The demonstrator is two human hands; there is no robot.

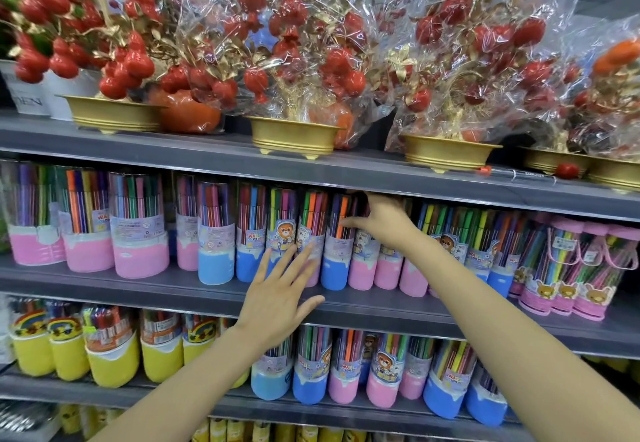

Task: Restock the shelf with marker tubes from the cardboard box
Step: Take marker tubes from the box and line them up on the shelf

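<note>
Clear marker tubes with pink or blue bases stand in a row on the middle shelf [346, 306]. My right hand [379, 221] reaches into that row. It grips the upper part of a pink-based marker tube [362, 273], thumb across the front and fingers over its top. My left hand [277, 298] is spread flat in front of the shelf edge. Its fingertips touch the blue-based tubes [249, 265] just left of the held one. The cardboard box is out of view.
The shelf above [207, 150] carries gold bowls [294, 136] of wrapped red fruit ornaments and hangs low over the tube tops. The lower shelf holds yellow-based tubes [110, 362] and more pink and blue tubes [308, 386]. Pink bear-print tubes [564, 289] stand at the right.
</note>
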